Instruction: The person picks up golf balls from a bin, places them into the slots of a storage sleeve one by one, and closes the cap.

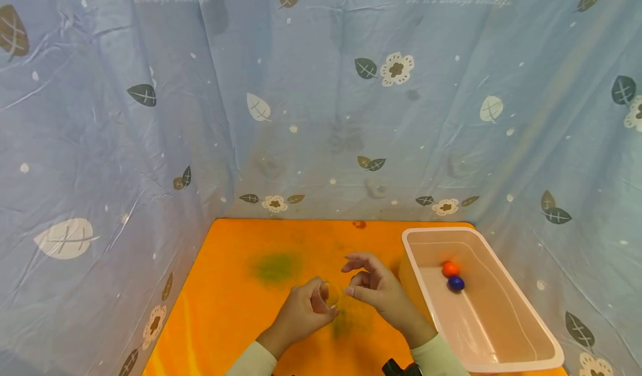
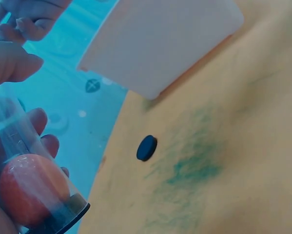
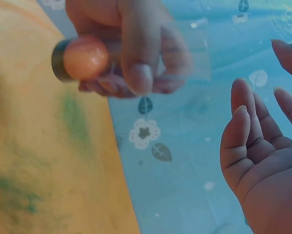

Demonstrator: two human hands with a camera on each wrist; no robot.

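Note:
My left hand [image 1: 301,312] grips a clear plastic tube [image 3: 200,56], fingers and thumb wrapped around its middle. An orange ball [image 3: 86,57] sits inside at the tube's far end, against a black cap [image 3: 59,60]. The tube's other end is uncovered and faces up toward the head camera. Just to the right of that rim, my right hand [image 1: 378,287] hovers with loosely bent fingers and nothing held. In the left wrist view, a small round black lid [image 2: 146,148] lies on the orange tabletop.
A pale pink plastic tub [image 1: 423,298] stands on the right of the orange table [image 1: 241,309]. Inside it lie an orange-red ball [image 1: 450,269] and a dark blue ball [image 1: 456,283], side by side. A blue leaf-patterned curtain [image 1: 321,114] hangs around the back and sides.

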